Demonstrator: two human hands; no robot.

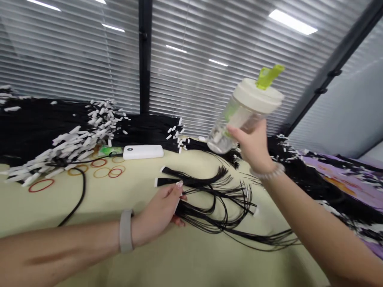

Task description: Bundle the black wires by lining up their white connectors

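Observation:
My right hand (253,143) grips a clear drinking bottle (220,133) with a white lid and a raised green flip spout, held tilted above the table. My left hand (163,207) is closed on a black wire harness (194,215), its thumb and fingers pinching the white connector end. Other black wire harnesses (206,179) with white connectors lie just beyond that hand. Their loose wires fan out and curl to the right. Part of the held connector is hidden behind my fingers.
A white power bank (143,152) with a black cable (82,187) lies at the back left. Red and yellow rubber bands (42,185) are scattered nearby. Piles of black wires with white connectors (74,143) line the back, and more are heaped right. Window blinds (194,59) stand behind.

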